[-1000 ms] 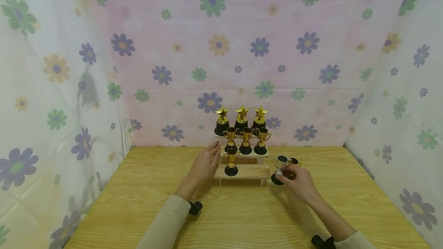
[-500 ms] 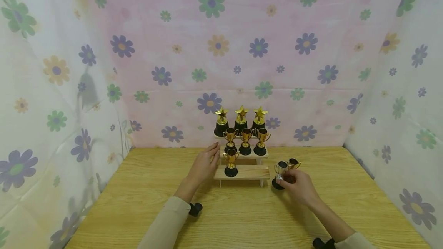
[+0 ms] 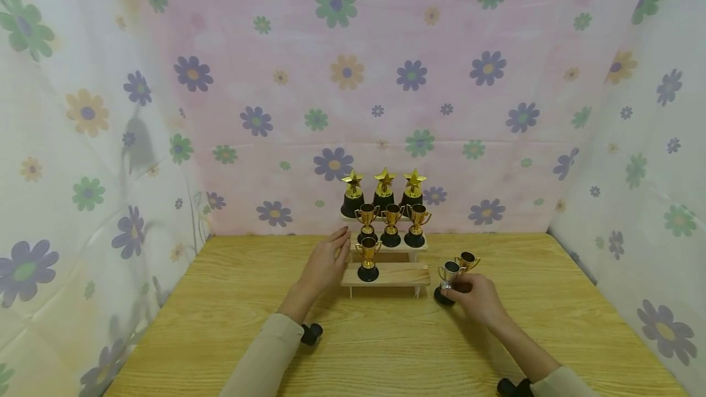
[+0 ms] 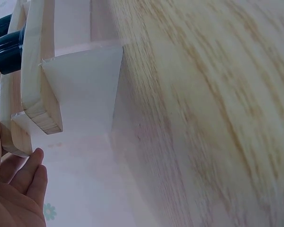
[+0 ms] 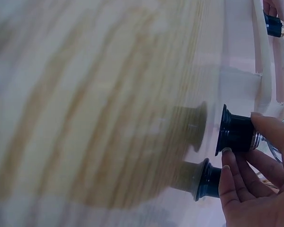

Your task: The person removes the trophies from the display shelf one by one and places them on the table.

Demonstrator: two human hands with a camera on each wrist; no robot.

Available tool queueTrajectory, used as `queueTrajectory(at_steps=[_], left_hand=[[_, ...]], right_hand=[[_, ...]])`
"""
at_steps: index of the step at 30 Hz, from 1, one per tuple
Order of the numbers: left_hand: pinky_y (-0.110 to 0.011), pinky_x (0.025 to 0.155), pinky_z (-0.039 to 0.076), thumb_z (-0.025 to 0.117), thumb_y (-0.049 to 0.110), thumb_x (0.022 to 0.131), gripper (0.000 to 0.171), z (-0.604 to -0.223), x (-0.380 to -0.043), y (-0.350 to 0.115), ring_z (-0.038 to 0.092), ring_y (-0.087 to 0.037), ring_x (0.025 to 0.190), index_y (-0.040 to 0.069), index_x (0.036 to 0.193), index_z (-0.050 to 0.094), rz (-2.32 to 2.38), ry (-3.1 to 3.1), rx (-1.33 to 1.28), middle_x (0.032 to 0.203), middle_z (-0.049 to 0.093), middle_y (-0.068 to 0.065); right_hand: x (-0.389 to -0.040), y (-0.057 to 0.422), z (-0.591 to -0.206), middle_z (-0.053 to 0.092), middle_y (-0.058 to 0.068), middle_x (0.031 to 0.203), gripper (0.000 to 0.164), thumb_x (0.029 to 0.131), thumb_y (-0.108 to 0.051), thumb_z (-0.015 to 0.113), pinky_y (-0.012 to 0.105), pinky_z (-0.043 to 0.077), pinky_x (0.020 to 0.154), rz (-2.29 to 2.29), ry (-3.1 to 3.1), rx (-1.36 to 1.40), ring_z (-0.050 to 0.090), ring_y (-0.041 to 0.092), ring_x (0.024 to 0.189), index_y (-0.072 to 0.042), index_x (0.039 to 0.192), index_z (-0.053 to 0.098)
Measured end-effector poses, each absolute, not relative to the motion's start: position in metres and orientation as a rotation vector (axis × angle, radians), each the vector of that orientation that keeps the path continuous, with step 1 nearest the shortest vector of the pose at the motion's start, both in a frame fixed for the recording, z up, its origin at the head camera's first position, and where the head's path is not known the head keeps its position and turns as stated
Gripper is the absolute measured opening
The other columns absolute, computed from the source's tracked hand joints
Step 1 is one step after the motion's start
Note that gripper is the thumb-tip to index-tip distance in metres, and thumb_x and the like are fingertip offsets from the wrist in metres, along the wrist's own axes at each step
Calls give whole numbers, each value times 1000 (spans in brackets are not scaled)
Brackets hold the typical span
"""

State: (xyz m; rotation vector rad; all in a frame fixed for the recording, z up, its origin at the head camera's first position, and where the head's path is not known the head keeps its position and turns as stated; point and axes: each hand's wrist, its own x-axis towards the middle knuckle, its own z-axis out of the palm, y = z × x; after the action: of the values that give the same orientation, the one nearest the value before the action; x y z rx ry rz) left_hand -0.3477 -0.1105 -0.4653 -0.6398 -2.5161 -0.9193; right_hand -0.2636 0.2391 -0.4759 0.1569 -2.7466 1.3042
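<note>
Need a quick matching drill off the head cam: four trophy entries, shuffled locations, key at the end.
Items
1. Star-topped trophies
2. Three gold trophy cups in a row
3. Gold trophy cup alone on its tier
4. Silver trophy cup

Locations
A. Bottom tier of the stand
B. In the right hand
C. Top tier
D. Middle tier

Pairs: 1-C, 2-D, 3-A, 4-B

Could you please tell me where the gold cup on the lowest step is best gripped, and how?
Its black base, I'd suggest, pinched from the front right: the two-handled bowl flares above, other gold cups stand behind, the left hand is at the left end of the stand, and bare wood shows rightward.
</note>
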Motion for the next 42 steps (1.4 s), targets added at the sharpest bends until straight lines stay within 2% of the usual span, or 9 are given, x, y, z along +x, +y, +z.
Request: queueTrajectory(at_steps=[10,24,34,42], left_hand=[[-46,112,45,51,21,110,40,-465,-347,-110,52,-34,137,-1,142,59,-916,-2507,-637,152,52,-13],[-47,114,43,50,21,110,39,-462,-346,-110,51,-34,138,0,142,59,-920,-2527,-619,153,51,-12],[-46,114,43,49,23,110,41,-464,-345,-110,51,-33,138,0,143,59,-898,-2532,-625,152,51,-12],[-46,114,43,49,23,110,41,-464,-345,-110,52,-33,138,0,142,59,-898,-2525,-634,152,52,-12]], right_hand=[[-265,238,-477,76,6,94,17,88,-14,81,30,60,69,1295,-2742,130,71,18,83,-2,100,79],[-266,236,-474,76,9,97,21,88,-16,82,37,61,74,1297,-2759,100,73,24,88,0,102,79],[-265,236,-473,76,6,92,18,87,-14,82,36,60,71,1290,-2762,104,71,21,83,0,98,78],[-265,239,-475,76,7,94,23,87,-17,83,35,59,72,1294,-2768,109,71,21,85,1,101,77]])
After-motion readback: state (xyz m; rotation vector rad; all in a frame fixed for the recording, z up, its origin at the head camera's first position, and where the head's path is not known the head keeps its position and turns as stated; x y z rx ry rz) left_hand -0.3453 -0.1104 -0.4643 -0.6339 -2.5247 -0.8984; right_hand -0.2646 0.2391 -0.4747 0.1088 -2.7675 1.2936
